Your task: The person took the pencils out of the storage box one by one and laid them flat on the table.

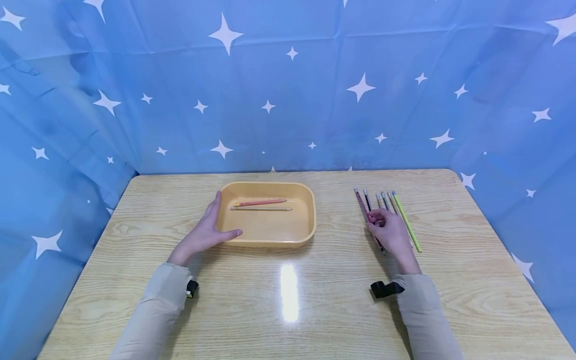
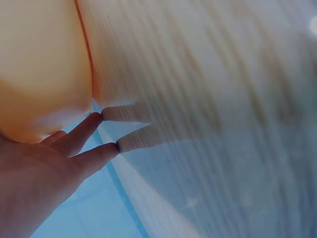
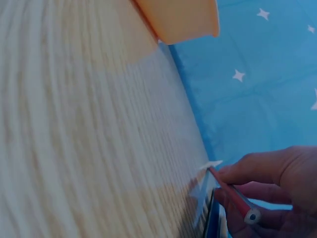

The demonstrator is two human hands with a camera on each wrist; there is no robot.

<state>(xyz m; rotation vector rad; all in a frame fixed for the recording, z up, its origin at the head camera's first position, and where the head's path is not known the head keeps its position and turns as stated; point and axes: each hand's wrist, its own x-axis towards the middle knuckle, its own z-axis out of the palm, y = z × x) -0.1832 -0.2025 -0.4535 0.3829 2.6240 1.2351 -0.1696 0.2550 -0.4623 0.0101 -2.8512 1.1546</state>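
A yellow-orange plastic tray (image 1: 310,210) stands left of the table's middle. Two pencils lie inside it, a red pencil (image 1: 263,202) and a gold one (image 1: 265,209). My left hand (image 1: 202,231) rests against the tray's left end, fingers outstretched along the wall and thumb over the near rim. On the right, my right hand (image 1: 392,234) pinches a dark pink pencil (image 1: 361,202) between thumb and fingers; the right wrist view shows its reddish shaft (image 3: 233,195) end-on. Beside it lie several more pencils, among them a lime green pencil (image 1: 407,222), partly covered by the hand.
The light wood table (image 1: 234,310) ends at the back against a blue curtain (image 1: 306,90) with white stars. Bare tabletop lies between the tray and the pencils. A bright light reflection (image 1: 289,292) shows near the front.
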